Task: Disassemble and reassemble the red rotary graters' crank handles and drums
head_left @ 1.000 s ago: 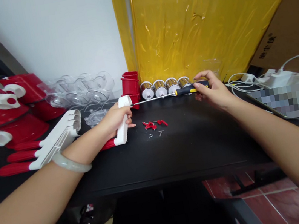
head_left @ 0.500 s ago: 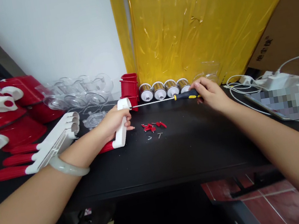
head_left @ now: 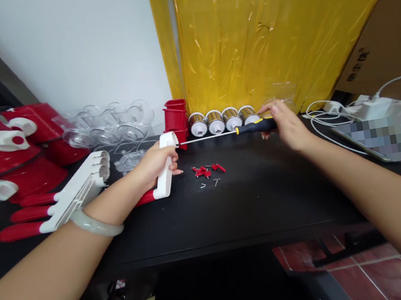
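My left hand is wrapped round a white handle part with a red grip. In my right hand is the dark end of a black and yellow screwdriver. Its shaft runs level to the left, and its tip meets the upper side of the white part; the exact contact is too small to tell. Small red pieces and a few metal screws lie on the black table between my hands.
Several white handles with red grips lie at left beside red housings. Clear plastic parts, red chutes and metal drums line the back. White cables and a tablet are at right.
The fingers of my right hand have shifted on the screwdriver handle, and the hand sits slightly further right. The whole view has moved a little. My left hand keeps its hold.
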Demonstrator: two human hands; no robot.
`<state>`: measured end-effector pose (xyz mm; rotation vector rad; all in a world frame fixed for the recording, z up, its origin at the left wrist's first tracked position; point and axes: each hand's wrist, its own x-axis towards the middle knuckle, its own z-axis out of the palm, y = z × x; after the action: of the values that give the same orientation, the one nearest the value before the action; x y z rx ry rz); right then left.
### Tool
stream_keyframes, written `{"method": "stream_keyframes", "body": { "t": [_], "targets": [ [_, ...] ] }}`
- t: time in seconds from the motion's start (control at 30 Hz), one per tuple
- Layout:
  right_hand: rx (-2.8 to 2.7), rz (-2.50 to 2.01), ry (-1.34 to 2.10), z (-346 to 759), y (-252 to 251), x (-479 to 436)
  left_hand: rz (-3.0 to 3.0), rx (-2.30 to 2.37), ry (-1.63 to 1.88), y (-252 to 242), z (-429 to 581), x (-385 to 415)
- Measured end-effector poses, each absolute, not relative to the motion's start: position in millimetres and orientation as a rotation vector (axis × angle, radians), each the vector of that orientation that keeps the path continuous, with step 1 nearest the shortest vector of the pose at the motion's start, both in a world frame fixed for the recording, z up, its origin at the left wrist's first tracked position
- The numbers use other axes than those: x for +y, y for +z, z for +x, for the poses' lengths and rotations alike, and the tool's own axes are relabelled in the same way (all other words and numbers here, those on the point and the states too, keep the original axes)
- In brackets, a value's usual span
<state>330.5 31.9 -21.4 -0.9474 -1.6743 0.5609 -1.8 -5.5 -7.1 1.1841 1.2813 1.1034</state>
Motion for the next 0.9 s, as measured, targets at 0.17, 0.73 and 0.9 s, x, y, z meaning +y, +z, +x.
{"method": "stream_keyframes", "body": {
  "t": [0.17, 0.73, 0.9],
  "targets": [
    [-1.743, -1.035, 0.5, 330.0, -20.5, 29.7, 1.179, 1.306, 1.112, -7.4, -2.3, -4.9],
    [-1.68, -0.997, 0.667, 331.8, -23.4, 33.9, 1.17, 1.307, 1.123, -6.7, -1.4, -4.9],
    [-1.749, -1.151, 0.553, 330.5, -20.8, 30.1, 1.184, 1.295, 1.111, -7.0, -1.7, -4.6]
  ]
}}
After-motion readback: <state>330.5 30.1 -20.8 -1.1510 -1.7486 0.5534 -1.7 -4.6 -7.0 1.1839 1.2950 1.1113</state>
